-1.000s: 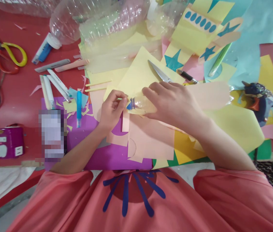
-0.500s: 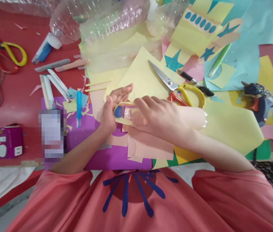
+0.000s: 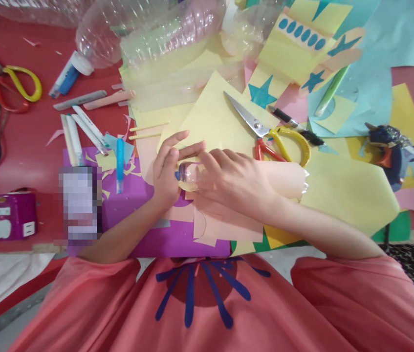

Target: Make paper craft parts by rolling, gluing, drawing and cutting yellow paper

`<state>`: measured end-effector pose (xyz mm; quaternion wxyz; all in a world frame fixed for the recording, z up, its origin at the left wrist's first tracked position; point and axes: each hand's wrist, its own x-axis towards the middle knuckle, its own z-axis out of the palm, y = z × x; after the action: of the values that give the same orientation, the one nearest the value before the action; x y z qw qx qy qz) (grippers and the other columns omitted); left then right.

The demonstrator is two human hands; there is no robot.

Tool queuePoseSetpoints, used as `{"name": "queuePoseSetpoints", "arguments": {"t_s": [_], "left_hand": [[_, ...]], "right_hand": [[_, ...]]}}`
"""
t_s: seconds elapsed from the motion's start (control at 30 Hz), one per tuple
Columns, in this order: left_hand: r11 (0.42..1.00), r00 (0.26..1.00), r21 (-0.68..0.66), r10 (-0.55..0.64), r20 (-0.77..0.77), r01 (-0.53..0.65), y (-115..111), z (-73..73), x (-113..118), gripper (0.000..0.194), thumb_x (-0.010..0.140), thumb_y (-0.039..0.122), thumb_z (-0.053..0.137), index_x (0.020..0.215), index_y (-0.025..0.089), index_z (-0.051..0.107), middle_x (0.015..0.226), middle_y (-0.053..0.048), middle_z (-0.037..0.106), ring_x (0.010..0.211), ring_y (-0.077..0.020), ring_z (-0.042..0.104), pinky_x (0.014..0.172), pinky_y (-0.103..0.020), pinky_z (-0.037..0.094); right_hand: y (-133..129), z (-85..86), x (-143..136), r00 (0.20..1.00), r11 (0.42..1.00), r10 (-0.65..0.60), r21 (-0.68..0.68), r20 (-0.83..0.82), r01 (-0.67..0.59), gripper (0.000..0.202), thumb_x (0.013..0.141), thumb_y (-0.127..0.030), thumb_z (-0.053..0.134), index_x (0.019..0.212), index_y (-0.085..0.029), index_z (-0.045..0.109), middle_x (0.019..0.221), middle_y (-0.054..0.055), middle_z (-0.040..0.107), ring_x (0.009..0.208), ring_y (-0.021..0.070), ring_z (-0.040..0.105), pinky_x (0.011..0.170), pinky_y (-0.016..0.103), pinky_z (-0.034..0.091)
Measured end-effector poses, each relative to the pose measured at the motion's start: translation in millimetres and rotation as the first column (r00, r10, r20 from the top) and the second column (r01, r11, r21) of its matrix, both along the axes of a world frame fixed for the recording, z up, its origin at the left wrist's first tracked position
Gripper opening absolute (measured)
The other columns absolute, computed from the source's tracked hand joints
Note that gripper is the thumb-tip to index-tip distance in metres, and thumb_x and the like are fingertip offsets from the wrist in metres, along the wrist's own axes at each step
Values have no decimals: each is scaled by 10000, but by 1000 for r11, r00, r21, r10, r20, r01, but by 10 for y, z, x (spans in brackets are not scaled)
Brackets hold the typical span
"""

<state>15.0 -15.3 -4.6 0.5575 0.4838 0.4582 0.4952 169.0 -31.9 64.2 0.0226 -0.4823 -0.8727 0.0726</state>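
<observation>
A clear plastic bottle (image 3: 191,172) lies on its side, its cut far end pointing right. Pink paper (image 3: 283,178) wraps its body, and yellow paper (image 3: 188,186) sits about the neck. My right hand (image 3: 230,178) is closed over the bottle from above, hiding its middle. At the neck end my left hand (image 3: 170,171) is cupped near the blue cap (image 3: 178,174), palm towards it and fingers stretched apart. The left hand partly covers the cap. Scissors with yellow and red handles (image 3: 282,144) lie just beyond my right hand.
Large clear plastic bottles (image 3: 173,44) lie at the back. Markers (image 3: 89,129), a phone (image 3: 80,205) and a purple sharpener (image 3: 13,215) are at left. Cut paper covers the middle. A tape dispenser (image 3: 393,161) stands at right, and a second pair of scissors (image 3: 19,80) lies far left.
My left hand has turned and its fingers have spread, covering more of the blue cap. The bottle, with my right hand on it, has shifted slightly left.
</observation>
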Motion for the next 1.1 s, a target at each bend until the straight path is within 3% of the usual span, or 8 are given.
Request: {"name": "queuePoseSetpoints", "arguments": {"t_s": [0.2, 0.3, 0.43, 0.5, 0.57, 0.7, 0.87, 1.1], "left_hand": [[998, 995, 46, -40, -86, 44, -2, -41, -20, 446, 939, 618, 399, 1272, 337, 495, 943, -48, 753, 972, -226, 728, 721, -356, 605], [992, 996, 98, -80, -28, 82, 34, -44, -30, 428, 954, 593, 390, 1269, 328, 508, 998, -46, 750, 1010, -212, 715, 847, -392, 595], [944, 993, 307, -111, -45, 120, 111, -65, -74, 394, 908, 589, 509, 1189, 328, 599, 1206, -39, 687, 1146, -207, 656, 999, -395, 530], [914, 986, 393, -44, -160, 105, 148, -72, -107, 365, 852, 552, 628, 1136, 324, 647, 1208, -48, 666, 1174, -212, 626, 959, -353, 532], [884, 975, 461, 31, -219, 75, 177, -72, -135, 292, 850, 488, 662, 1083, 314, 684, 1129, -48, 662, 1066, -182, 642, 816, -291, 544], [899, 975, 437, 79, -209, 21, 200, -71, -145, 196, 874, 406, 653, 1031, 296, 691, 950, -19, 650, 810, -111, 641, 699, -237, 534], [937, 976, 335, -32, -215, 105, 178, -95, -114, 439, 780, 555, 704, 1099, 267, 616, 961, -13, 644, 755, -99, 642, 682, -227, 551], [946, 962, 319, 27, -273, 64, 210, -134, -106, 192, 846, 344, 644, 987, 241, 564, 919, 8, 626, 657, -53, 601, 610, -181, 503]], "right_hand": [[-3, -4, 6, 1000, 1000, 13, 18, 17, -13, 402, 895, -377, 607, 1147, -64, 589, 893, 120, 681, 770, 206, 590, 625, 299, 371], [7, 27, 12, 1000, 1000, -6, 2, 4, 6, 444, 884, -433, 611, 1141, -71, 583, 912, 127, 682, 779, 208, 588, 618, 299, 358], [25, 81, 62, 997, 997, -72, 1, 10, 72, 345, 890, -427, 580, 1064, -129, 585, 930, 118, 680, 777, 208, 591, 603, 294, 330], [40, 95, 120, 992, 991, -126, 44, 29, 124, 320, 893, -406, 576, 1064, -136, 572, 938, 122, 678, 794, 219, 602, 604, 293, 323], [64, 99, 189, 985, 983, -165, 92, 40, 161, 361, 882, -430, 594, 1086, -135, 553, 953, 130, 676, 818, 236, 611, 610, 294, 324], [122, 103, 288, 981, 975, -188, 131, 55, 179, 469, 852, -502, 624, 1137, -143, 523, 996, 137, 671, 865, 263, 619, 651, 303, 355], [144, 79, 305, 979, 982, -175, 87, 106, 166, 461, 848, -461, 638, 1151, -133, 523, 1032, 152, 669, 894, 266, 629, 681, 311, 375], [223, 136, 359, 981, 988, -151, 30, 122, 149, 541, 824, -444, 659, 1229, -109, 528, 1021, 163, 693, 885, 261, 642, 687, 328, 404]]}}
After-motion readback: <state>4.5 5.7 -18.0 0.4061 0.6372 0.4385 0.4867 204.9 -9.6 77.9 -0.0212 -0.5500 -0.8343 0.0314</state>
